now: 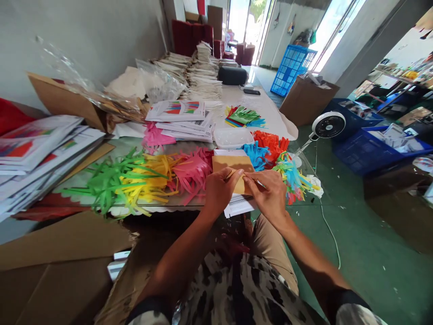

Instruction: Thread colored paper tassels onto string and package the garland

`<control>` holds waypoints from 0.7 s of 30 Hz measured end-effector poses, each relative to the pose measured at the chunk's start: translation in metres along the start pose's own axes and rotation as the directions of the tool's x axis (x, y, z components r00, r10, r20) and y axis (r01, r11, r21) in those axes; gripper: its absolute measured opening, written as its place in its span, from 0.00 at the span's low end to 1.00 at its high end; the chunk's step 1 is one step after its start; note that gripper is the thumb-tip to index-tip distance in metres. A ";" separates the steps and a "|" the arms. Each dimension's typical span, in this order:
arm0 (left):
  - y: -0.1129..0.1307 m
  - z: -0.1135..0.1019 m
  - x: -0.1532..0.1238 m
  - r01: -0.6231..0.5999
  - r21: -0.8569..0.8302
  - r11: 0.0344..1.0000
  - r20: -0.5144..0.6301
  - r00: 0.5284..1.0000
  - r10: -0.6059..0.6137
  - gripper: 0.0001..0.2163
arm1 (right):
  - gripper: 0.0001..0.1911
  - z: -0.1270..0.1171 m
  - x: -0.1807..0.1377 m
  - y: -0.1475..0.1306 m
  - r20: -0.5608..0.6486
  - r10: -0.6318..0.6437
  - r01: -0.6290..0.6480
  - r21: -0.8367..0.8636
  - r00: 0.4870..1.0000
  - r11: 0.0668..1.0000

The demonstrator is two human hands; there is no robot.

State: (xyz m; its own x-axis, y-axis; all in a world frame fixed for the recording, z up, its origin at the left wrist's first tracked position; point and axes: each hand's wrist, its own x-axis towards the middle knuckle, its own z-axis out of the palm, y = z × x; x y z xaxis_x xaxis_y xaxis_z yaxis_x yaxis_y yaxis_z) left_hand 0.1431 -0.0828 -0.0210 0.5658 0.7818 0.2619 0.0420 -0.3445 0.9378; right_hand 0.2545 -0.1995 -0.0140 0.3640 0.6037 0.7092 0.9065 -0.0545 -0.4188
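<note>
Hands pinch brown paper; perhaps envelope; part-hidden.

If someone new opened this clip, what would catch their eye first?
Probably the bright fringed bundles along the near table edge, left of the hands: green, yellow and pink. Next, at the center, the left hand and right hand, fingertips close together at the tan paper. Farther off, a tall blue crate stands out near the doorway.
</note>
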 end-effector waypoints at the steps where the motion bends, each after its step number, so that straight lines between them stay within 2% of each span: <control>1: 0.000 0.000 0.000 -0.001 0.005 1.000 -0.005 1.000 0.001 0.16 | 0.04 0.002 -0.003 0.000 -0.030 -0.039 0.038 -0.031 0.999 0.999; 7: 0.002 0.001 0.000 0.008 -0.044 0.999 -0.001 1.000 -0.008 0.22 | 0.09 0.007 -0.014 0.003 -0.111 -0.181 0.164 -0.144 0.977 0.976; 13: 0.003 0.000 0.000 0.028 -0.079 0.996 -0.002 1.000 -0.028 0.22 | 0.11 0.008 -0.017 0.005 -0.075 -0.221 0.209 -0.147 0.972 0.967; 15: 0.002 -0.001 0.000 0.045 -0.108 0.993 -0.002 0.999 -0.046 0.20 | 0.09 0.007 -0.016 0.004 -0.078 -0.169 0.162 -0.090 0.982 0.983; 17: 0.002 -0.002 0.000 0.060 -0.143 0.988 0.008 0.998 -0.059 0.17 | 0.08 0.006 -0.013 0.003 -0.088 -0.031 0.032 0.011 0.996 0.999; 19: 0.002 -0.003 0.000 0.051 -0.166 0.985 0.030 0.998 -0.047 0.14 | 0.09 0.003 -0.008 0.003 -0.031 0.125 -0.120 0.142 0.992 0.983; 21: 0.002 -0.004 0.000 0.028 -0.175 0.984 0.058 0.998 -0.018 0.13 | 0.07 0.000 -0.003 0.003 0.076 0.204 -0.216 0.245 0.976 0.945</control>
State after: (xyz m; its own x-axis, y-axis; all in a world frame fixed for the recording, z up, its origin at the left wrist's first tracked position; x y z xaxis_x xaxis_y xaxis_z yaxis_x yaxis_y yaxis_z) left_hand 0.1400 -0.0812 -0.0180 0.6116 0.7567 0.2311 -0.0867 -0.2263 0.9702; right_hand 0.2562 -0.2021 -0.0174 0.5237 0.6384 0.5642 0.7258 0.0125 -0.6878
